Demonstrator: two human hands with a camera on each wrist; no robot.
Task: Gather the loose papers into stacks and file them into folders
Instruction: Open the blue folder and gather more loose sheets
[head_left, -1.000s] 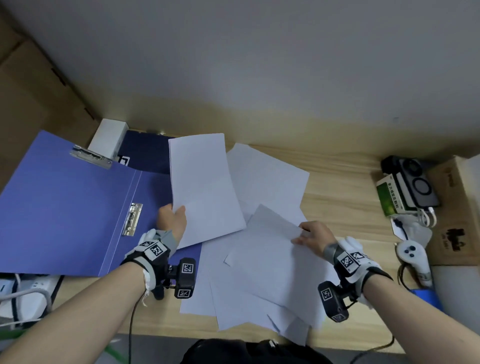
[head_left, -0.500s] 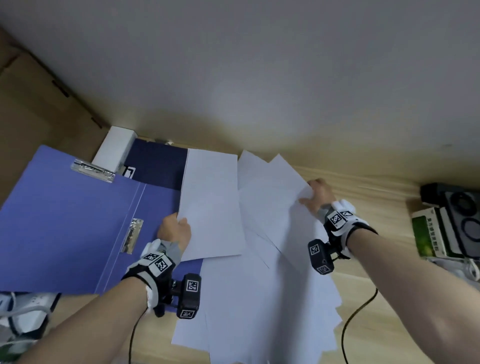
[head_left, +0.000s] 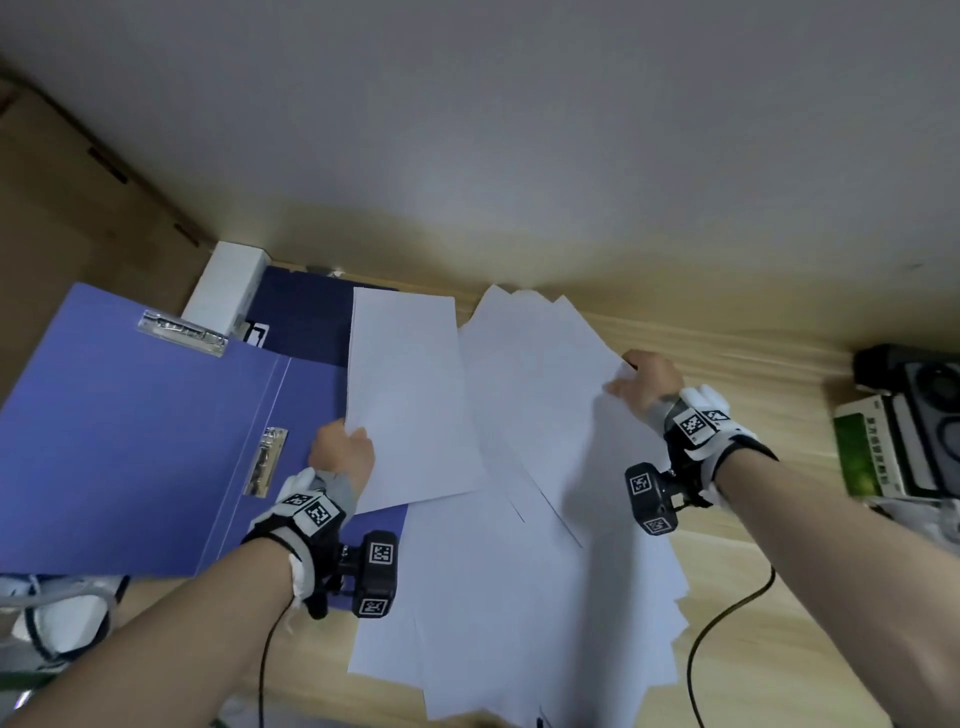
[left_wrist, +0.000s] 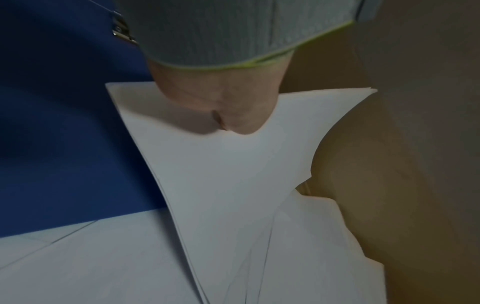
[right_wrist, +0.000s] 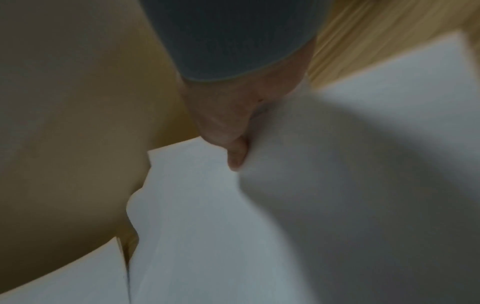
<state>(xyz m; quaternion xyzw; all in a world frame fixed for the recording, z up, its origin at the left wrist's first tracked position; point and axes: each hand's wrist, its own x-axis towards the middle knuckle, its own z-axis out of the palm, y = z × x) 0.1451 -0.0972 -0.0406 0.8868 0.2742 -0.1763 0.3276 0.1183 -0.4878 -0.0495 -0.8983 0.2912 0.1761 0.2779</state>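
An open blue folder (head_left: 130, 436) with metal clips lies at the left of the wooden desk. My left hand (head_left: 345, 454) pinches the near left corner of a thin stack of white sheets (head_left: 408, 395), lifted partly over the folder; the left wrist view shows the same stack (left_wrist: 233, 164) under my thumb. My right hand (head_left: 641, 382) pinches the right edge of a few white sheets (head_left: 540, 395) raised off the loose papers (head_left: 509, 597) spread across the desk's middle. In the right wrist view my thumb presses on those sheets (right_wrist: 197, 205).
A white box (head_left: 226, 286) and a dark blue folder (head_left: 306, 312) sit behind the open folder. A green-and-white device (head_left: 872, 447) and a black gadget (head_left: 930, 384) stand at the right edge. A black cable (head_left: 722, 618) trails over the desk. The wall is close behind.
My right hand has lifted sheets from the pile's near right and carried them toward the back of the desk. My left hand keeps its stack almost still.
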